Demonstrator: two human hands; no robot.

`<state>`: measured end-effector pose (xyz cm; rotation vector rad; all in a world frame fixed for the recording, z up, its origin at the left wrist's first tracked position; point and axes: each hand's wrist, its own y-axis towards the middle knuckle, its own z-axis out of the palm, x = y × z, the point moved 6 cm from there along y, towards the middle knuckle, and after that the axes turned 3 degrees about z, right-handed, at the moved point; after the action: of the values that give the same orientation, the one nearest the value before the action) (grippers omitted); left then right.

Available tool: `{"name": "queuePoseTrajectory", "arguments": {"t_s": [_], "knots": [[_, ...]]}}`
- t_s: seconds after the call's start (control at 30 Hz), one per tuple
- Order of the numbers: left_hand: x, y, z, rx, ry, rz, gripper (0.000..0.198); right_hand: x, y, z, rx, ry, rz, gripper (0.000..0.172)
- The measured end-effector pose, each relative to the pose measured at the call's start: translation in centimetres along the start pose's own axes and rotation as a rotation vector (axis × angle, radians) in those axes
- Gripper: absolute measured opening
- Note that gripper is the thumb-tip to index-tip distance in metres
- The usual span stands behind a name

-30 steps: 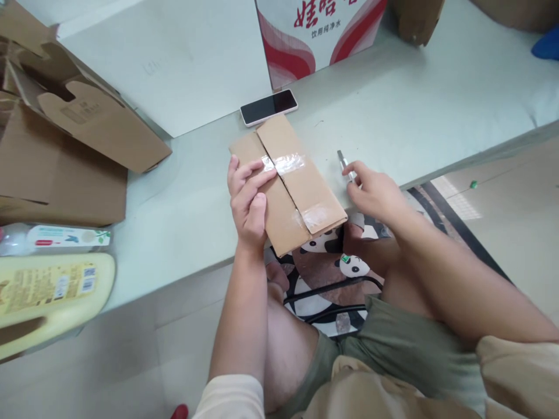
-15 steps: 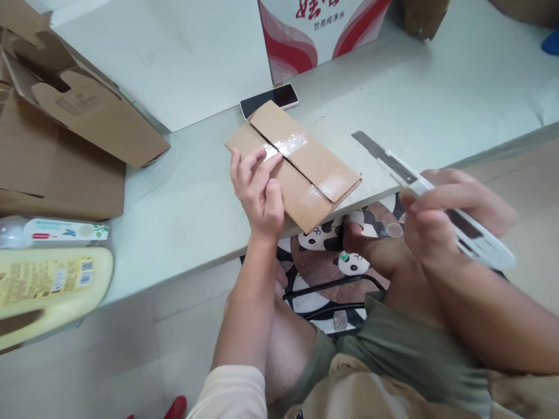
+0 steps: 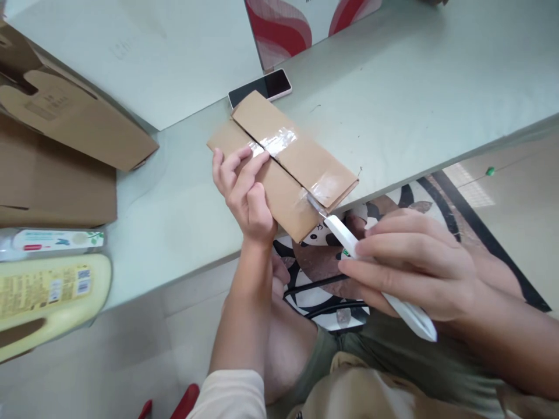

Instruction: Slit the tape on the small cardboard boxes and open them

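A flat brown cardboard box (image 3: 283, 198) lies at the front edge of the pale table, one corner jutting past it. Clear tape crosses its centre seam in two places. My left hand (image 3: 247, 192) holds the box, its bent fingers pressing on the top near the upper tape. In my right hand (image 3: 419, 262) is a white utility knife (image 3: 343, 233), gripped with the fingers closed around its handle. Its blade is at the seam by the lower tape, near the box's front end; how deep the tip goes I cannot tell.
Behind the box lies a phone (image 3: 261, 87), near a large white box (image 3: 109, 52) and a red-and-white carton (image 3: 283, 29). Open brown cartons (image 3: 61, 174) and a yellow jug (image 3: 48, 297) occupy the left. A patterned mat (image 3: 314, 279) shows below the table edge.
My right hand has brought the knife left, from the air beside the box to its seam. The left hand stays on the box. The whole view has shifted slightly.
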<state>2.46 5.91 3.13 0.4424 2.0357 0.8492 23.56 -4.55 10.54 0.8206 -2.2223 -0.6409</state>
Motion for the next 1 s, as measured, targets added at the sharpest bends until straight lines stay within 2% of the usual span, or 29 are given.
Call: {"name": "queuePoseTrajectory", "arguments": {"t_s": [0.1,0.17,0.43,0.57,0.8,1.0], "knots": [[0.1,-0.1,0.2,-0.011,-0.027,-0.022,0.047,0.5,-0.4,1.0,-0.011,-0.004,-0.164,0.005],[0.2,-0.1,0.3,-0.009,-0.012,-0.037,0.047,0.2,-0.5,1.5,0.018,0.007,-0.138,0.005],[-0.3,0.1,0.3,-0.016,0.014,0.014,0.050,0.3,0.0,1.9,-0.024,0.028,-0.056,0.003],[-0.2,0.1,0.4,-0.025,-0.009,0.028,0.048,0.1,0.3,2.3,-0.075,0.036,-0.006,0.011],[-0.3,0.1,0.4,-0.034,0.031,0.018,0.047,1.4,0.1,1.4,-0.029,0.088,-0.062,0.012],[0.3,0.2,0.4,-0.002,0.006,0.027,0.048,1.1,0.1,1.9,-0.042,0.066,-0.035,0.012]]}}
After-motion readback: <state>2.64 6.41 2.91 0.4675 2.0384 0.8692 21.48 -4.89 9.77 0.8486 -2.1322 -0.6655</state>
